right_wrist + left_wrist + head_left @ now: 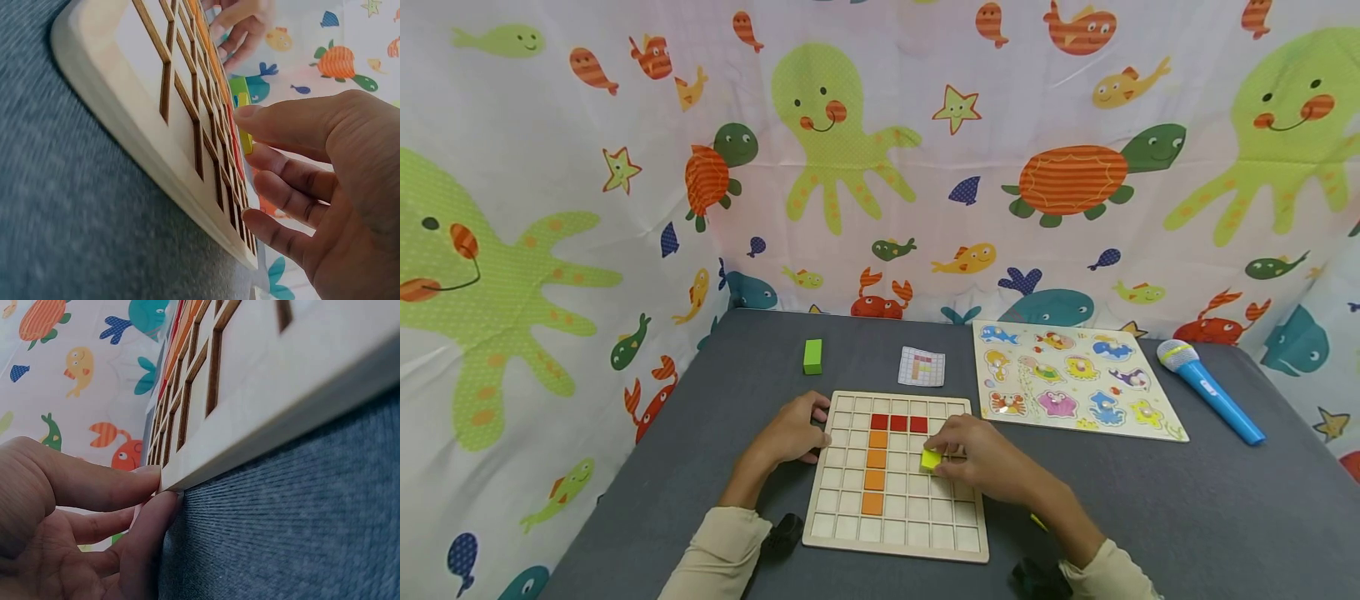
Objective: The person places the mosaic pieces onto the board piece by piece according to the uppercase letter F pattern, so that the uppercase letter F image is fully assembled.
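A wooden grid board (895,546) lies on the grey table, with a row of red squares (898,423) near its top and a column of orange squares (874,479) below them. My left hand (792,429) pinches the board's left edge between thumb and finger, close up in the left wrist view. Over the right half of the grid, my right hand (992,462) holds a small yellow block (931,459) between thumb and fingertips. The right wrist view shows this yellow block (245,125) tilted on its edge, its other fingers spread just above the grid.
Behind the board are a green block (812,357) and a small card with a coloured grid pattern (921,367). A sea-animal puzzle board (1022,350) and a blue toy microphone (1213,392) lie at the right. A yellow piece (1039,522) shows partly under the right forearm.
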Action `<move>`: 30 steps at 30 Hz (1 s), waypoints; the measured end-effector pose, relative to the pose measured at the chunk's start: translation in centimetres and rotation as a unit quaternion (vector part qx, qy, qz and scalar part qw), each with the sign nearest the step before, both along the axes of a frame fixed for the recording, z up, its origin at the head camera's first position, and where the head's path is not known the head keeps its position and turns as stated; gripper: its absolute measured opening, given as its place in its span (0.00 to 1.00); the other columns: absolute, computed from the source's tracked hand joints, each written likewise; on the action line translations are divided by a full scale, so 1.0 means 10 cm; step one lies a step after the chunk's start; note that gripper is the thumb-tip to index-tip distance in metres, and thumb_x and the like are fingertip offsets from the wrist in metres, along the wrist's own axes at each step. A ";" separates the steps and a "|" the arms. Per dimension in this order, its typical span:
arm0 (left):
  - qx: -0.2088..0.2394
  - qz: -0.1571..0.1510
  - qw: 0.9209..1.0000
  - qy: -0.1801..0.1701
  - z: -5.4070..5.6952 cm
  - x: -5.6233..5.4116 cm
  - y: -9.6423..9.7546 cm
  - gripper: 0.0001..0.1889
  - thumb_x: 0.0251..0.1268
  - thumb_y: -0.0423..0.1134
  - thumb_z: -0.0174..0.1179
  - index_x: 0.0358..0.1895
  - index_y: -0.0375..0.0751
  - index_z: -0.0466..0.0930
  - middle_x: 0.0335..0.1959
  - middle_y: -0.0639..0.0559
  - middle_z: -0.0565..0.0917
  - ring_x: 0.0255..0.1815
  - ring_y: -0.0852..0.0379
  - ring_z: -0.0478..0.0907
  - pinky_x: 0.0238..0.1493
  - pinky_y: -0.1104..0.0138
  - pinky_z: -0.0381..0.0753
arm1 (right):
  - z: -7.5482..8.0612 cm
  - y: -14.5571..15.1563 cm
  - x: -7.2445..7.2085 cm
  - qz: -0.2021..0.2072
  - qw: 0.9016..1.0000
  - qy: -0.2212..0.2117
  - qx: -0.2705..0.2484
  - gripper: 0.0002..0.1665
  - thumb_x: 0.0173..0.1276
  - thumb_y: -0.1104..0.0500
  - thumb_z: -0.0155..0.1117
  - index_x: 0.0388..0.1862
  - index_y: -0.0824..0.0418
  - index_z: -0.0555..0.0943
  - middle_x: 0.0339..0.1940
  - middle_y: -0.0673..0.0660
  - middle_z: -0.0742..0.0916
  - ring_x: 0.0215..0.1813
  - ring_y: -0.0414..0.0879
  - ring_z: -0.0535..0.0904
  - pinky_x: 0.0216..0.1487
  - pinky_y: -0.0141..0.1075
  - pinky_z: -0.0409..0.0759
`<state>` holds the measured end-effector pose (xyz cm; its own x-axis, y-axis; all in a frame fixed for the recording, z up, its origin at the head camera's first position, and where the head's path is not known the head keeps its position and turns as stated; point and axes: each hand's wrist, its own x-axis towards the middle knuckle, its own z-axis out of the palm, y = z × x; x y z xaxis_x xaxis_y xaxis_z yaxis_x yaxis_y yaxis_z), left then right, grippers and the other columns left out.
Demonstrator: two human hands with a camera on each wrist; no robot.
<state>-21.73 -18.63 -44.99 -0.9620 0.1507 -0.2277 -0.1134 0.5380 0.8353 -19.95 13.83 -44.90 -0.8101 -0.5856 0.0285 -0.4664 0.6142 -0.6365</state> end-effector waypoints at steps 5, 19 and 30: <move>-0.001 0.000 1.000 -0.002 0.00 -0.01 0.00 0.29 0.65 0.23 0.65 0.70 0.31 0.71 0.56 0.39 0.76 0.42 0.48 0.82 0.35 0.55 0.90 | -0.01 -0.05 -0.01 0.015 1.000 0.010 -0.009 0.15 0.70 0.59 0.76 0.54 0.57 0.91 0.45 0.46 0.86 0.45 0.41 0.78 0.45 0.35 0.80; 0.004 -0.001 1.000 -0.004 0.00 0.00 -0.01 0.29 0.65 0.23 0.66 0.70 0.31 0.71 0.56 0.39 0.76 0.42 0.48 0.82 0.35 0.55 0.90 | 0.00 -0.28 -0.02 0.021 0.999 0.013 0.026 0.15 0.70 0.58 0.74 0.55 0.56 0.90 0.46 0.46 0.85 0.49 0.41 0.77 0.51 0.40 0.82; 0.002 -0.002 1.000 -0.003 0.00 -0.01 -0.01 0.29 0.66 0.23 0.65 0.70 0.32 0.71 0.56 0.39 0.76 0.42 0.49 0.82 0.36 0.55 0.90 | -0.02 -0.42 -0.04 0.027 0.999 0.028 0.024 0.14 0.69 0.61 0.76 0.53 0.59 0.90 0.45 0.48 0.86 0.46 0.43 0.78 0.49 0.39 0.83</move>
